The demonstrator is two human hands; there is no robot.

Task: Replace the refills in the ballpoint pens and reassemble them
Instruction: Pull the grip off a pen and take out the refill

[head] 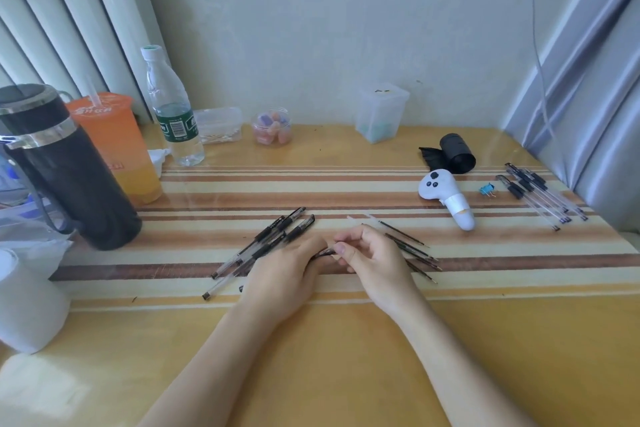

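We see a dark pen piece (323,253) held between both hands just above the table's (346,357) striped cloth, near the middle of the view. It is mostly hidden by fingers, so we cannot tell whether it is a whole pen or only the grip end. The left hand (287,274) curls its fingers round it from the left. The right hand (370,260) pinches its end between thumb and forefinger, with the other fingers folded.

Just beside the left hand, and partly under it, lies a loose pile of pens (266,243) with clear barrels and black grips. We make out dark print on one barrel but cannot read it. Just behind and to the right of the right hand lie thin dark refills (412,250), fanned out on the cloth.

Well apart at the right edge lies a second group of pens (540,194). Near it we see a small blue object (486,190), a white controller (445,194) and a black roll (457,152).

At the left stand a black flask (65,170), an orange cup (117,146) with illegible rim print, and a water bottle (171,107). Its green label shows a barcode, but the lettering is too small to read.
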